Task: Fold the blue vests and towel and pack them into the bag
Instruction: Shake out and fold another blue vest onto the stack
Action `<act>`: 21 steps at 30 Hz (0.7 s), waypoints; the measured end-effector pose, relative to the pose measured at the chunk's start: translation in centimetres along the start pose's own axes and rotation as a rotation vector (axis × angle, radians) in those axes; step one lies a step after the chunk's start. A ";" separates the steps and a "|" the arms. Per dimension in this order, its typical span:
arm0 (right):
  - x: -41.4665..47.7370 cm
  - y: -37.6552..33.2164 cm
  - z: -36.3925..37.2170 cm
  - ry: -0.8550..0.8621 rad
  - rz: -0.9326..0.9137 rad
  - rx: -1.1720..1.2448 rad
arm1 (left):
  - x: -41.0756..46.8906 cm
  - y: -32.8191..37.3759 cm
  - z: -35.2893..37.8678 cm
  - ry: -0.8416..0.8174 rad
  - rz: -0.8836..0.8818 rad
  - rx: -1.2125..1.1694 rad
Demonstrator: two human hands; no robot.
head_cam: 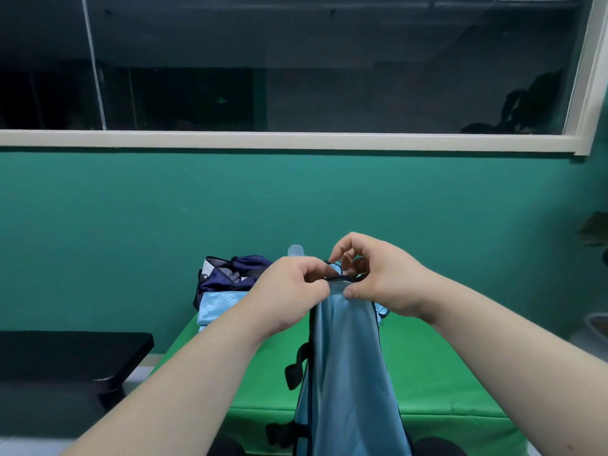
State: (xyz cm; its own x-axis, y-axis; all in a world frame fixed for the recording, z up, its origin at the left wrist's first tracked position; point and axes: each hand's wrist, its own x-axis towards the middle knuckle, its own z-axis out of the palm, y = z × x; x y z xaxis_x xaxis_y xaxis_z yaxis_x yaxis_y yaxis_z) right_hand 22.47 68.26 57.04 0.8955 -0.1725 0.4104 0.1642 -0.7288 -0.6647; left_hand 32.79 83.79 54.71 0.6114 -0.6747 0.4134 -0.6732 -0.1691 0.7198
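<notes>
**Item: blue vest, held up by its top edge, both hands**

- Location: the vest (345,357) hangs in the centre of the frame, in the air above the near edge of the green table (444,373). Its long axis runs straight down, from the hands to the bottom edge of the frame. Black straps (294,373) dangle off its left side.
- Left hand (296,287): on the top left corner of the vest, fingers (314,278) curled tight and clamped on the dark trim.
- Right hand (375,281): just beside the left, nearly touching it. The thumb presses the fabric from the front; the forefinger hooks over the trim above. The other fingers are loosely bent, and whether they grip cannot be told.
- Key relation: both hands sit together at the top, so the cloth hangs bunched into a narrow strip. Judged next need: the hands must part along the top edge to spread it for folding.
- Bag (230,274): dark navy, at the far end of the table, up and left of the left hand, which is the nearer to it.
- Folded light-blue cloth (218,306): lies just in front of the bag.
</notes>
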 end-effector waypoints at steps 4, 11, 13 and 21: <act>-0.7 1.4 1.3 -0.002 0.102 0.064 | 0.0 0.0 -0.9 0.074 -0.015 0.066; -1.5 3.2 3.8 -0.083 0.225 0.055 | -0.6 -1.5 -1.9 0.093 -0.098 0.011; -1.5 3.0 4.0 -0.069 0.226 0.058 | -0.9 -1.9 -2.0 0.095 -0.128 -0.016; -1.3 2.3 4.1 -0.071 0.174 0.078 | -1.3 -2.3 -2.9 -0.059 -0.012 0.248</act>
State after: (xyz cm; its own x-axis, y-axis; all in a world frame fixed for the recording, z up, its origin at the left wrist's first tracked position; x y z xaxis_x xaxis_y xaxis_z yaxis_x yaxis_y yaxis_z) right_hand 23.34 69.50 52.42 0.9395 -0.2422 0.2421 0.0338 -0.6379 -0.7694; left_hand 34.75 87.11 54.10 0.5996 -0.7112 0.3671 -0.7521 -0.3438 0.5623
